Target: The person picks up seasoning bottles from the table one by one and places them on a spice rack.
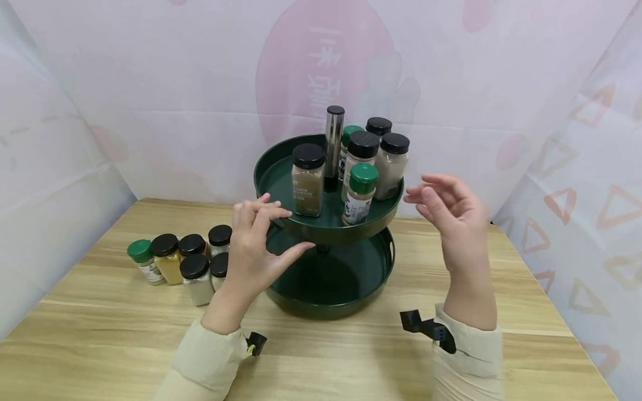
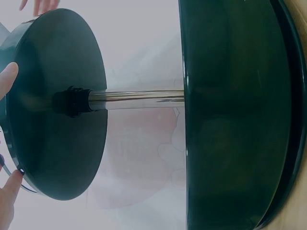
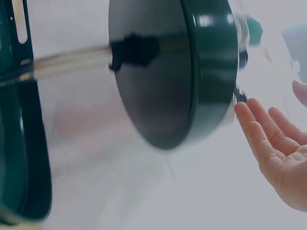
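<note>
A dark green two-tier round rack stands on the table, its upper tray (image 1: 326,231) above the lower tray (image 1: 328,289). At the front left of the upper tray is my left hand (image 1: 253,239), fingers at the rim and straight thumb lower, against the wall. My right hand (image 1: 458,209) is raised just off the right rim, fingers loosely bent and holding nothing. On the upper tray stand a brown cumin powder jar (image 1: 308,186), a small green-capped jar (image 1: 359,195) and several other spice jars (image 1: 393,167) around the metal post (image 1: 334,142).
Left of the rack, several more spice jars stand clustered on the wooden table (image 1: 321,362), including a green-capped jar (image 1: 145,262) and a yellow one (image 1: 168,262). My left forearm partly hides this group. Behind hangs a pale printed cloth (image 1: 200,83).
</note>
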Demonstrator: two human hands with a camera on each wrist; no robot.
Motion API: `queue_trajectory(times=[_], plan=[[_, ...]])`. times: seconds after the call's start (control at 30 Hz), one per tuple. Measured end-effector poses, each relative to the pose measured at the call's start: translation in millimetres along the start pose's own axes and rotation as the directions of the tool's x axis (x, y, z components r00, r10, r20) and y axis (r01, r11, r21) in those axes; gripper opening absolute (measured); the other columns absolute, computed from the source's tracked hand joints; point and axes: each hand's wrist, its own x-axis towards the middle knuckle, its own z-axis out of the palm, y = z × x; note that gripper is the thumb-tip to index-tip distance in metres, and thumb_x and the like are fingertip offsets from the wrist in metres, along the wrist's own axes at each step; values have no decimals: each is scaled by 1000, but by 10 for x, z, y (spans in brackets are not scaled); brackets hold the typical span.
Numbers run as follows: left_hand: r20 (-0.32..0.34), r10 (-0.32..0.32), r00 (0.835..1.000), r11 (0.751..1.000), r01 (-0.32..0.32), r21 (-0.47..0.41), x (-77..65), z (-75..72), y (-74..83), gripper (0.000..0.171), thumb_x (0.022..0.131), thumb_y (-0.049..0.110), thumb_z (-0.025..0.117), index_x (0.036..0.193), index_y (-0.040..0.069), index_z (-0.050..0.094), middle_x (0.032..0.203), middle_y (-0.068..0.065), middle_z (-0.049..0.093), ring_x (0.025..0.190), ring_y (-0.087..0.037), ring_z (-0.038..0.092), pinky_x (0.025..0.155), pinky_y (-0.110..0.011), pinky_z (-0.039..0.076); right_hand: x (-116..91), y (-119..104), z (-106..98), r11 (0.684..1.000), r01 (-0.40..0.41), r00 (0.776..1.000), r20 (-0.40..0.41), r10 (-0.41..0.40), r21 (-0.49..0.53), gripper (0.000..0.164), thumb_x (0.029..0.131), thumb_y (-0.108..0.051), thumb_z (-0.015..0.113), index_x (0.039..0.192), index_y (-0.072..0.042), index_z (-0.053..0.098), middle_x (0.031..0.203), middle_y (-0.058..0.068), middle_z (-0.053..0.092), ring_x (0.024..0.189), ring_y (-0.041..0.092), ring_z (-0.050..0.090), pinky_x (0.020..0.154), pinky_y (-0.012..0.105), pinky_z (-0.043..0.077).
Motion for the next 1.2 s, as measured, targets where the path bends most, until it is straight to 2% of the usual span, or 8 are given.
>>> queue_trajectory(times=[0.17, 0.3, 0.43, 0.63, 0.77, 0.9, 1.07, 1.2], plan=[[-4, -10, 1000, 1000, 10, -3, -13, -3, -8, 65, 57, 19, 98, 106, 1, 59, 114, -21, 54, 125, -41, 48, 100, -53, 41, 2, 164, -266, 985, -125, 992, 30, 123, 115, 19, 98, -14, 61, 114, -6, 65, 96, 2, 76, 89, 15, 75, 82, 21, 59], [-10, -19, 1000, 1000, 19, -10, -21, -3, -12, 66, 55, 16, 98, 106, 1, 60, 114, -20, 54, 124, -41, 48, 100, -53, 41, 7, 320, -446, 955, -280, 958, 97, 272, 93, 17, 100, -20, 59, 114, -12, 63, 98, -3, 75, 90, 10, 74, 82, 18, 57], [-12, -20, 1000, 1000, 20, -17, -24, 4, -11, 65, 55, 16, 98, 106, 2, 60, 114, -20, 55, 125, -40, 48, 99, -53, 41, 3, 511, -595, 895, -446, 884, 140, 445, -31, 24, 101, -31, 57, 119, -16, 56, 101, -9, 74, 94, 6, 72, 86, 17, 55], [-13, -13, 1000, 1000, 13, -19, -26, 20, -15, 65, 56, 17, 98, 106, 1, 60, 113, -21, 54, 125, -41, 47, 100, -53, 41, 3, 820, -706, 782, -571, 756, 213, 619, -248, 65, 101, -46, 51, 147, -3, 36, 118, -6, 66, 106, 6, 68, 89, 19, 54], [-8, -4, 1000, 1000, 3, -16, -29, 28, -8, 66, 57, 19, 98, 106, 1, 59, 113, -21, 54, 125, -41, 47, 100, -53, 41, -15, 1000, -735, 730, -619, 694, 232, 681, -291, 74, 102, -46, 49, 154, 2, 25, 131, 8, 59, 111, 11, 66, 90, 19, 54], [-4, 3, 1000, 1000, -3, -4, -19, 24, -3, 66, 57, 21, 98, 107, 1, 59, 114, -22, 54, 125, -42, 48, 100, -53, 41, -32, 1162, -751, 701, -659, 653, 256, 713, -273, 74, 104, -42, 49, 155, 3, 20, 137, 19, 55, 115, 18, 66, 94, 23, 53], [0, 8, 1000, 1000, -8, 1, 3, 20, -11, 65, 59, 22, 97, 107, 1, 59, 113, -22, 53, 125, -42, 48, 100, -53, 41, -46, 1341, -768, 679, -698, 610, 309, 730, -226, 74, 104, -34, 51, 155, 5, 14, 129, 13, 60, 114, 20, 66, 100, 28, 52], [-3, 5, 1000, 1000, -5, 6, -1, 11, -9, 66, 58, 22, 98, 107, 1, 59, 113, -22, 53, 125, -43, 48, 99, -53, 42, -66, 1465, -782, 671, -716, 566, 401, 720, -194, 72, 104, -24, 52, 155, 5, 11, 129, 10, 60, 110, 17, 67, 101, 29, 52]])
